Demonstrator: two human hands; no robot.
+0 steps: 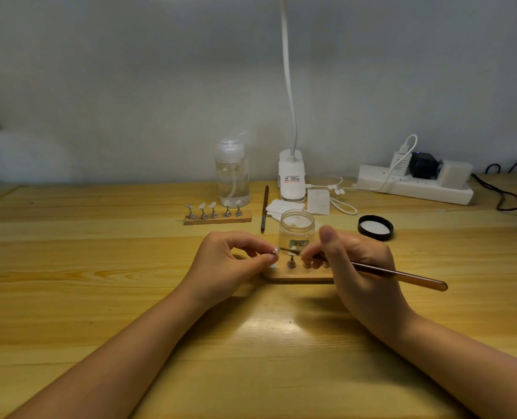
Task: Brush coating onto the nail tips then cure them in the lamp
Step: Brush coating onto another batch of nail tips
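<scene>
My left hand (pixel 233 261) pinches a small nail tip holder (pixel 275 251) between thumb and fingers, lifted just above the near wooden stand (pixel 296 276). My right hand (pixel 357 264) grips a brown brush (pixel 402 275), with its bristle end touching the held nail tip. Other metal holders (pixel 290 263) stand on the near stand, partly hidden by my fingers. A clear open jar (pixel 296 228) stands right behind the stand. A second wooden stand (pixel 218 219) with several nail tips sits farther back.
The jar's black lid (pixel 375 227) lies to the right. A clear pump bottle (pixel 232 173), a second brush (pixel 264 208), white wipes (pixel 283 207), a white clip lamp (pixel 292 176) and a power strip (pixel 414 182) with cables line the back of the wooden table (pixel 100 267).
</scene>
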